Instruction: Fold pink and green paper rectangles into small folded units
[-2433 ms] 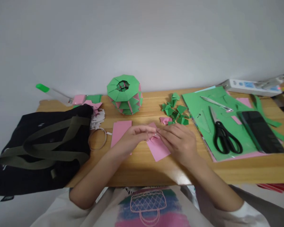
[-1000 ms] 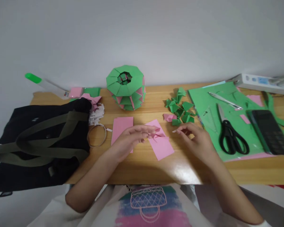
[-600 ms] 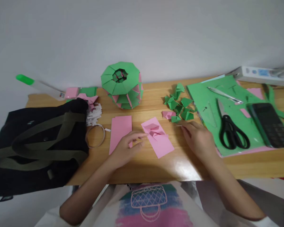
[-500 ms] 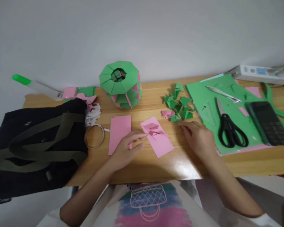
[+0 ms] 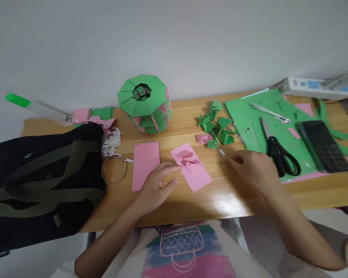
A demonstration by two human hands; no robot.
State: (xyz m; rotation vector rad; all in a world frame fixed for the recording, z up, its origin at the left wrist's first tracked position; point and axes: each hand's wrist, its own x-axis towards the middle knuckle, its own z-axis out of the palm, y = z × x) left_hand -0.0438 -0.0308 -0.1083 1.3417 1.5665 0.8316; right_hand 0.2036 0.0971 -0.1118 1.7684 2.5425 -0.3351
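A folded pink paper piece (image 5: 195, 175) lies on the table, with raised flaps at its upper half. The index fingertip of my left hand (image 5: 158, 185) rests at its left edge, thumb apart, with nothing held. Partly under that hand is a stack of pink paper rectangles (image 5: 145, 160). My right hand (image 5: 252, 168) hovers right of the folded piece, thumb and fingers pressed together. A small white strip (image 5: 222, 152) shows just beyond its fingertips; I cannot tell whether they touch it. Folded green paper units (image 5: 208, 125) and a folded pink unit (image 5: 203, 139) lie behind it.
A green and pink paper lantern (image 5: 143, 102) stands near the wall. To the left are a black bag (image 5: 46, 162), a tape ring (image 5: 124, 170) and white scraps (image 5: 111, 143). Rightward, green sheets (image 5: 246, 108) bear scissors (image 5: 278, 154), a pen (image 5: 269, 112) and a calculator (image 5: 321, 146).
My right hand has drawn back to the right from the green units, and the small white strip now shows by its fingertips. My left hand stays at the folded pink paper. The view has shifted slightly.
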